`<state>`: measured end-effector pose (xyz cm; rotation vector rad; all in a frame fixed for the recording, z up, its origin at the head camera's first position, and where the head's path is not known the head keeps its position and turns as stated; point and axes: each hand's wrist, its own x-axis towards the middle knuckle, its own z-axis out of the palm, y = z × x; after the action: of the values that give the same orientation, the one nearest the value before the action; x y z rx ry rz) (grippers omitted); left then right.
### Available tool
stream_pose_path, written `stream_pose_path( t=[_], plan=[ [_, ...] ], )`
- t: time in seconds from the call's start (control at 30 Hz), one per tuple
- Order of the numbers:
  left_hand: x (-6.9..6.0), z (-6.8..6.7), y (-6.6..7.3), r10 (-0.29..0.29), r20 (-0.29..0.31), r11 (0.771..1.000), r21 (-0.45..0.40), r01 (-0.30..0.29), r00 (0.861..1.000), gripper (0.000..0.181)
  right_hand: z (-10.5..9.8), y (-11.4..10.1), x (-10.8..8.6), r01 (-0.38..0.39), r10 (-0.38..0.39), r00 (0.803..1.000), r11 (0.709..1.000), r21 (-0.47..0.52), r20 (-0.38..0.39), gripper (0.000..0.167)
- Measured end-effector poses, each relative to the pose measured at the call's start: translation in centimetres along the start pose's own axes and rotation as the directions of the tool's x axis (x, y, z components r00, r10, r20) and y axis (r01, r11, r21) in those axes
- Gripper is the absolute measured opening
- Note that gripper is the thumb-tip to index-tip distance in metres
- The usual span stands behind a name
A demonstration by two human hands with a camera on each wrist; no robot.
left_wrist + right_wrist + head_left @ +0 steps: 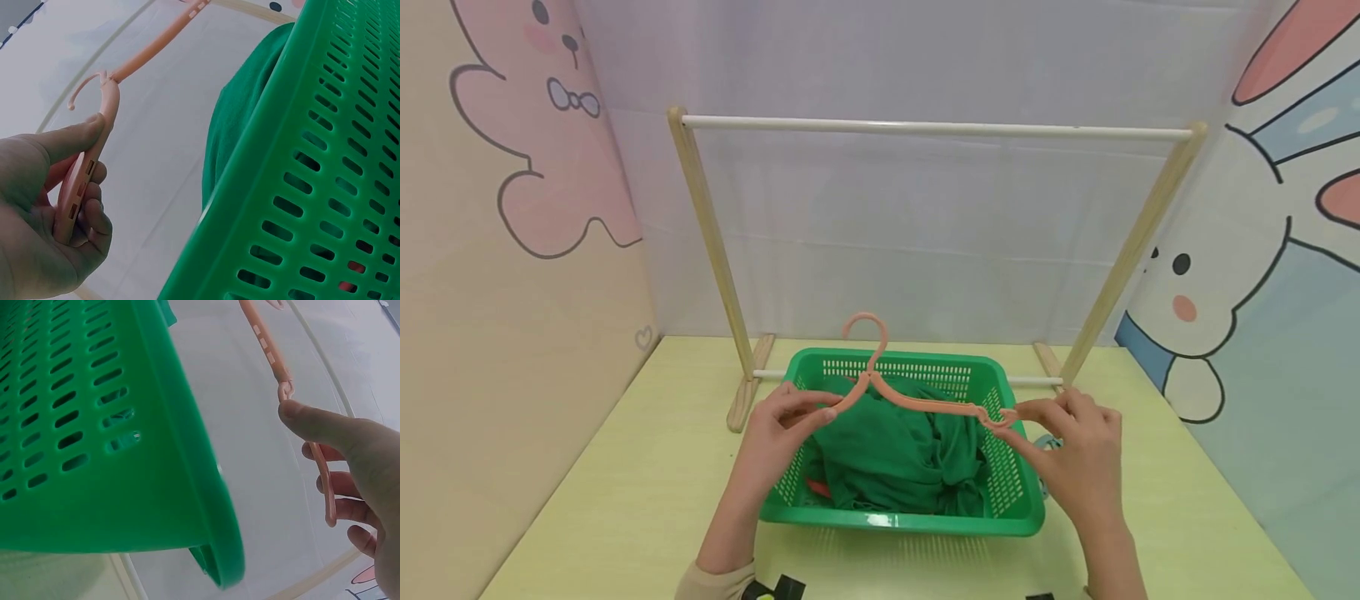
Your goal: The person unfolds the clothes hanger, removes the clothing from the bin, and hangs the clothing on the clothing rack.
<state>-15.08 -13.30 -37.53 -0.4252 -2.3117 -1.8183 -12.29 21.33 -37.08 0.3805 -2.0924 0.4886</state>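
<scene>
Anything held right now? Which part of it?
A pink-orange hanger: the left hand grips one arm, the right hand pinches the narrow end of the other arm.

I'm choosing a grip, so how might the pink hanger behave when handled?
The pink hanger is probably stiff, since it spans from the left hand to the right hand without obvious sag. It looks light, being slim and held by the fingers. It may pivot mid-length, where a joint seems to sit below the hook.

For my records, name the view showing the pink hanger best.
The head view frames the pink hanger nearly whole, hook and both arms. Left wrist shows hook and held arm, cropping the other; right wrist, mainly the opposite end.
</scene>
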Motion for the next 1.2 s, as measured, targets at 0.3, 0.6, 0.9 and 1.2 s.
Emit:
stream_pose_path(
  t=[0.3, 0.6, 0.9, 1.2],
  plan=[
    [-0.1, 0.4, -0.2, -0.004, 0.041, 1.0, -0.02, 0.005, 0.999, 0.019, -0.3, -0.1, -0.1, -0.053, 0.036, 0.991, 0.989, 0.139, 0.125, 0.05],
    [-0.1, 1.8, -0.2, 0.004, 0.072, 1.0, -0.026, -0.002, 0.997, 0.018, 0.5, -1.2, 0.0, -0.013, -0.008, 0.997, 0.968, 0.249, 0.081, 0.039],
    [-0.1, 1.7, 0.0, 0.026, 0.102, 1.0, -0.02, -0.024, 0.994, 0.019, 0.9, -1.5, 0.0, 0.015, -0.023, 0.999, 0.965, 0.263, 0.027, 0.02],
    [-0.2, -0.1, 0.8, 0.189, 0.172, 0.946, 0.231, -0.226, 0.967, 0.016, 0.5, -1.3, 0.0, 0.0, -0.013, 0.999, 0.964, 0.265, 0.048, 0.022]
  ],
)
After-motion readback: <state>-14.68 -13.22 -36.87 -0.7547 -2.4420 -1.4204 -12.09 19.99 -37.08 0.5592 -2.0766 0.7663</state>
